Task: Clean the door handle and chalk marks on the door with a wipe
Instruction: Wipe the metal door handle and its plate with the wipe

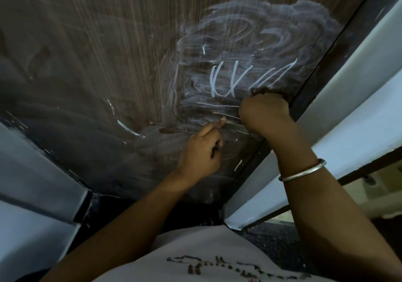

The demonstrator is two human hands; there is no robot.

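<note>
I have wide free room across the door point(97, 53) on its left and far parts. On the right, the door frame point(317, 83) stands just beside my right hand point(264, 114). My left hand point(200, 153) sits nearer and left of it, with only a narrow gap between them.

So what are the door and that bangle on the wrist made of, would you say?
Door: dark brown, with fine lengthwise grain streaks and a dull finish, so wood or a wood-look laminate; I cannot tell which. Bangle: silvery and smooth, with a bright glint along its rim, so most likely polished metal.
</note>
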